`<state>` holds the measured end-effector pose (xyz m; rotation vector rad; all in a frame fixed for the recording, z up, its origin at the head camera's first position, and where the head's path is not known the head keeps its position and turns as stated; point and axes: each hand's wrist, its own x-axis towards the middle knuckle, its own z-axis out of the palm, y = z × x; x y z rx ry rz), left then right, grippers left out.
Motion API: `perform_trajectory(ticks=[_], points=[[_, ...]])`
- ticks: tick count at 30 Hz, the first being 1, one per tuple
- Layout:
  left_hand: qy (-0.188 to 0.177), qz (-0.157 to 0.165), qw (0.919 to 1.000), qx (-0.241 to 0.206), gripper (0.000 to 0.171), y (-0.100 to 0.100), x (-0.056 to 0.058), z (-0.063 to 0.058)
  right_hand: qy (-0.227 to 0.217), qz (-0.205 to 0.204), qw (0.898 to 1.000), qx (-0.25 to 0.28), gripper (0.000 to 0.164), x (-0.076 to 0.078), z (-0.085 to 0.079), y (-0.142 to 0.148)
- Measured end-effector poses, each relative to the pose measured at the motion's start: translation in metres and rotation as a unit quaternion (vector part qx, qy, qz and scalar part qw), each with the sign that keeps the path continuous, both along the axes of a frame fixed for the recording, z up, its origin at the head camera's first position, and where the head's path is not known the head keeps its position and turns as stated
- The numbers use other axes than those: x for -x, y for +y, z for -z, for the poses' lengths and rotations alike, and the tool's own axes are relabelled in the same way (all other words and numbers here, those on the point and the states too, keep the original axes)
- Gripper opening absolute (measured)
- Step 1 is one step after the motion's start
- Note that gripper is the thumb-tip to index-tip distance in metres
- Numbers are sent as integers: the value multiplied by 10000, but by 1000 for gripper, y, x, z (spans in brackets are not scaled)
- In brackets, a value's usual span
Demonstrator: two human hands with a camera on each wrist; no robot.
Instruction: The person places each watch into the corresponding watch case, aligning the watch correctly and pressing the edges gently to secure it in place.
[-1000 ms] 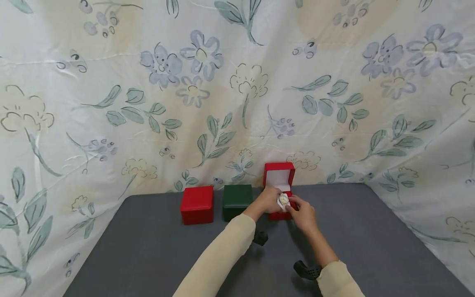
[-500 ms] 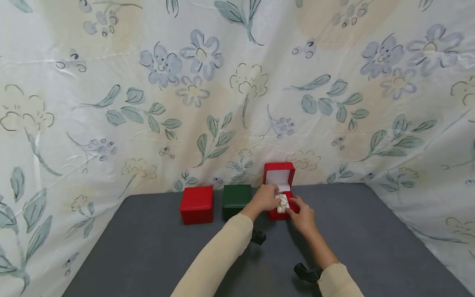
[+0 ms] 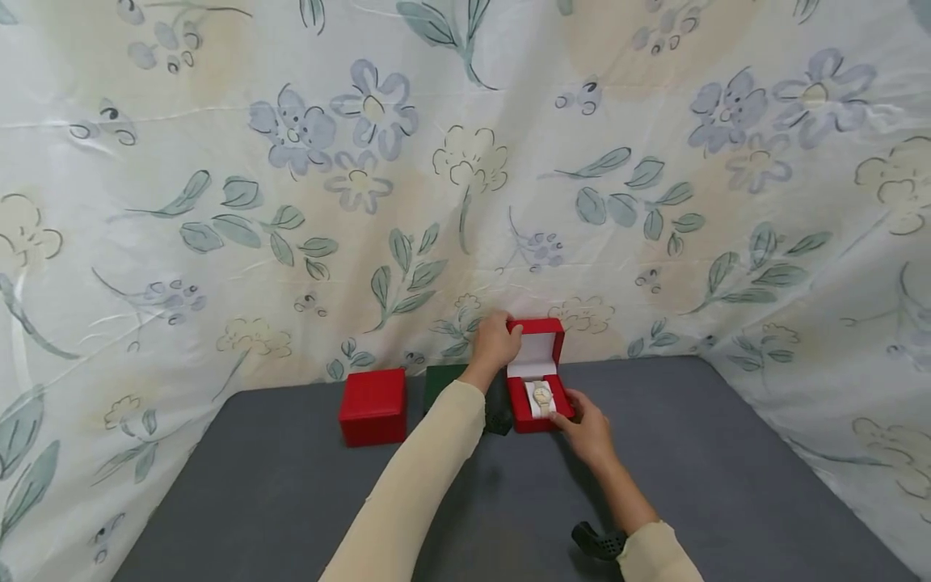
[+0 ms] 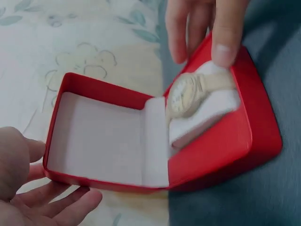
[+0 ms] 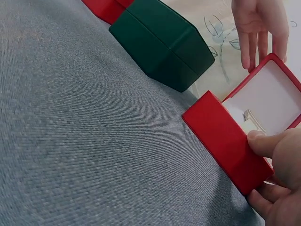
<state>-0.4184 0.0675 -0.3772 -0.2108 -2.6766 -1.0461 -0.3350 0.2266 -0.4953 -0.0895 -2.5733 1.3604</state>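
A red watch box [image 3: 520,404] stands unlidded at the table's far edge, its white-lined lid [image 3: 538,352] raised. Inside, a pale watch [image 3: 542,394] sits wrapped round a white cushion [image 4: 203,121]. My left hand [image 3: 496,343] is at the lid's left edge; in the left wrist view its thumb meets the rim while the loosely extended fingers lie behind the lid. My right hand [image 3: 591,430] grips the right front corner of the box base, thumb on top near the cushion and fingers against the outer side, as the right wrist view shows.
Left of the unlidded box stands a green box [image 3: 440,380], partly covered by my left arm. A shut red box [image 3: 373,406] is farther left. Floral cloth [image 3: 465,162] hangs behind the grey table [image 3: 291,501].
My left hand has left the watch and cushion and moved up and left to the lid. The watch now lies uncovered in the box. My right hand stays by the box's right side.
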Motion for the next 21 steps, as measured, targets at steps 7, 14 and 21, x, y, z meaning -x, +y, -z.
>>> perform_trajectory(ticks=[7,14,21], points=[[-31,328,9989,-333,28,-1,-4,3,64,-96,9988,467,68,5,-2,1],[269,593,9941,-869,26,5,-19,25,-309,-5,9811,1911,75,7,-10,11],[-291,766,9892,-1214,25,15,-55,72,-365,-251,9735,2242,76,4,-7,20]])
